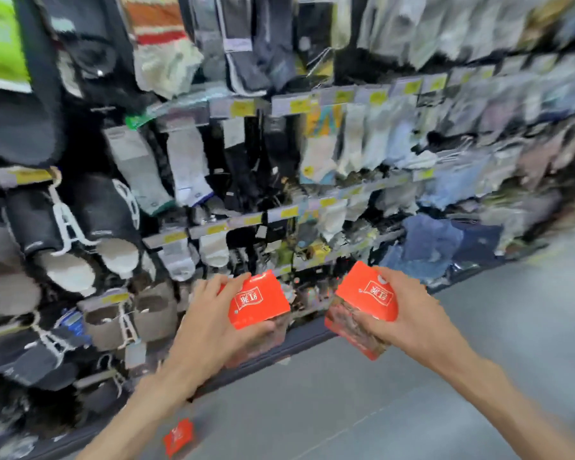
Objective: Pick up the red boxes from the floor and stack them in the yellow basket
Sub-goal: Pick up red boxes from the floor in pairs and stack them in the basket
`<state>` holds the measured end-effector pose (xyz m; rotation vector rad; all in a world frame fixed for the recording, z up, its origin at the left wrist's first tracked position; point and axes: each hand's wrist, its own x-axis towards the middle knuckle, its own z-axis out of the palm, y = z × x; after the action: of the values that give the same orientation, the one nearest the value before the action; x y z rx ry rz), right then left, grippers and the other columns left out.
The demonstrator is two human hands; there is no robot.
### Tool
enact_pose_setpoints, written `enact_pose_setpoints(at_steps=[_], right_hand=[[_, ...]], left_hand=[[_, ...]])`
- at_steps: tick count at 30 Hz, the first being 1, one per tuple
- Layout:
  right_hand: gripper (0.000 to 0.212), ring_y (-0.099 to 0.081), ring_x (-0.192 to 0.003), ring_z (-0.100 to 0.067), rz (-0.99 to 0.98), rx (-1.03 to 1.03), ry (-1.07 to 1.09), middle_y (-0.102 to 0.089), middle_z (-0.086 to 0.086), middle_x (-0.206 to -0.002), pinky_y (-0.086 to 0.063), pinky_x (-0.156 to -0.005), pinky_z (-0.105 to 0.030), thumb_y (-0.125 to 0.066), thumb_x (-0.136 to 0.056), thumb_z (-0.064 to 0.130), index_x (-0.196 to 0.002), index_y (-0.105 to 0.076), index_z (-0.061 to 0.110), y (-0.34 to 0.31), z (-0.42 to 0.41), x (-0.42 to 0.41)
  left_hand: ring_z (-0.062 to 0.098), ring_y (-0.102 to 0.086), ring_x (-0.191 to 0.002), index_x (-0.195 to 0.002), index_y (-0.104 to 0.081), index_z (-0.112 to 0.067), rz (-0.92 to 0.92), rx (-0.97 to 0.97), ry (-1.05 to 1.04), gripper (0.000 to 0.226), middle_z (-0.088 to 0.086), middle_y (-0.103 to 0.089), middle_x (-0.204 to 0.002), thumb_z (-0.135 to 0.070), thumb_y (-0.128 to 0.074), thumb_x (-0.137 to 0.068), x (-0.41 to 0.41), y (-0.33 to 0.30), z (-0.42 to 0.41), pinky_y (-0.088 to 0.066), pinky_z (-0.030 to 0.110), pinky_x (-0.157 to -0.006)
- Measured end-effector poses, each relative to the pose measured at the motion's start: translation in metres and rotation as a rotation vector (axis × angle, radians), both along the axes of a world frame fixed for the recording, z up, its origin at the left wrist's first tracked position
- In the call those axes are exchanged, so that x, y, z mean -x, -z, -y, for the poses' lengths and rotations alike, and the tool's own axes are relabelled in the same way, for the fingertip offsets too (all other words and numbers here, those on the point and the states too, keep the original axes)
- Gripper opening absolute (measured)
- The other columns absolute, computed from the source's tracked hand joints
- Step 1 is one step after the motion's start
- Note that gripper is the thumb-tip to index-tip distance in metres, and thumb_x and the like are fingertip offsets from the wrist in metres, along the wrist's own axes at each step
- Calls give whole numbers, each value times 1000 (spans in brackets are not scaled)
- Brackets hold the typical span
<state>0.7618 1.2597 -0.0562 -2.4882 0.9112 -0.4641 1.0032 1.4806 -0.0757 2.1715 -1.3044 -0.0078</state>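
A third box [178, 436] lies on the grey floor [346, 410] at 7 o'clock, below the left arm. The left hand [213, 323] clamps fingers and thumb around a red box [258, 300] near centre. At 3 o'clock of it, apart, the right hand [409, 313] grips another red box [365, 303]. Socks [186, 167] hang behind at 12 o'clock.

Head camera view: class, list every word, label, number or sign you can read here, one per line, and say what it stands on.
Red box in the left hand: white emblem with characters, upside down, too blurred to read.
Red box in the right hand: the same emblem, unreadable.
Red box on the floor: print too small and blurred.
Yellow price tags on the shelf rails: blurred, no figures readable.
Sock packet labels: blurred.
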Motion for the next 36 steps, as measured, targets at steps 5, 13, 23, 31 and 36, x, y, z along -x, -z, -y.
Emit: enact_pose_setpoints(at_steps=[5,13,23,31,36], right_hand=[[84,-51,-106,-9,-27,36,181,-54,17,-114,-45,-84,-29,-61,-64,81,-132,-45,35,-13,122,96],[82,-48,-112,-4,-27,29,486,-49,20,-121,-35,-80,-16,-64,-68,76,-137,-41,37,-43,277,221],[76,-49,-112,-1,-31,0,846,-50,23,-118,-43,-91,-26,-68,-68,69,-134,-43,40,-48,488,323],[72,-51,-111,-2,-33,-6,1131,-50,27,-117,-44,-90,-28,-65,-66,76,-127,-41,46,-69,643,418],[85,-48,-118,-1,-9,-5,1271,-49,27,-123,-44,-96,-32,-61,-62,82,-136,-40,45,-70,742,499]], left_hand=[[14,-38,-105,-142,-46,-30,4,-2,156,98,-12,-45,-115,-91,-52,-66,60,-8,177,-39,33,-94],[14,-42,-104,-139,-52,-27,-31,30,450,99,-11,-49,-114,-92,-51,-64,158,-29,437,-33,26,-90],[14,-42,-109,-138,-55,-26,-49,91,802,104,-13,-50,-115,-96,-50,-60,264,-45,757,-38,31,-97],[6,-38,-114,-140,-51,-32,-72,101,1110,97,-22,-42,-116,-90,-55,-63,379,-73,992,-36,25,-97],[5,-38,-115,-139,-52,-34,-106,105,1238,108,-20,-47,-118,-101,-46,-54,475,-66,1129,-31,22,-100]])
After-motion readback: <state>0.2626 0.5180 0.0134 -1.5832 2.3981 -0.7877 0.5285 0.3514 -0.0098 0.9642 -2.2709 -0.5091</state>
